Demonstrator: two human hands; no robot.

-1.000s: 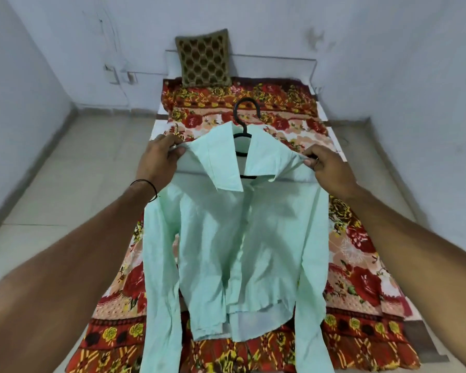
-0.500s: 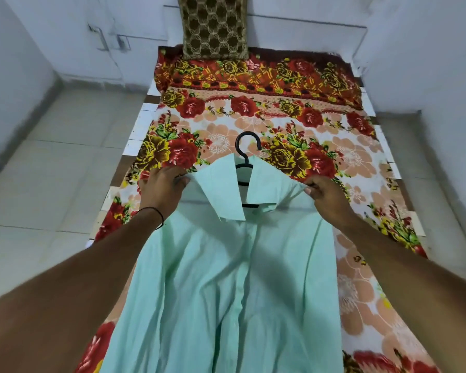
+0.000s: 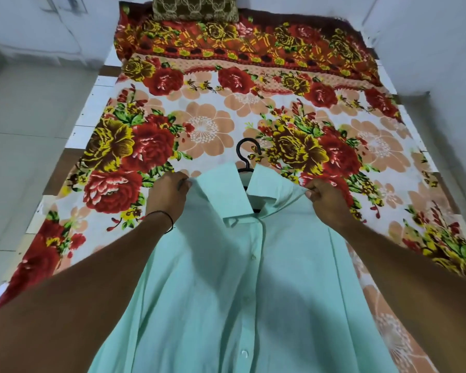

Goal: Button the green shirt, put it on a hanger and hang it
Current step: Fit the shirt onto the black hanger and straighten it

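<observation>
Ahead, the bed [image 3: 102,84] runs away from the person, its floral sheet [image 3: 207,127] bare from the hanger's hook to the pillow [image 3: 195,8] at the far end. Tiled floor [image 3: 24,135] lies open along the bed's left edge. On the right a wall [image 3: 436,36] stands close, with only a narrow strip of floor between.

The green shirt [image 3: 240,286] is spread over the near part of the bed, long axis along the bed's length. Its collar points toward the pillow and its hem runs out of frame toward the person. The buttoned front faces up. The black hanger [image 3: 246,157] sits inside the collar, hook pointing away. The 2 hands flank the collar: the left hand [image 3: 168,196] pinches one shoulder and the right hand [image 3: 327,201] pinches the other.
</observation>
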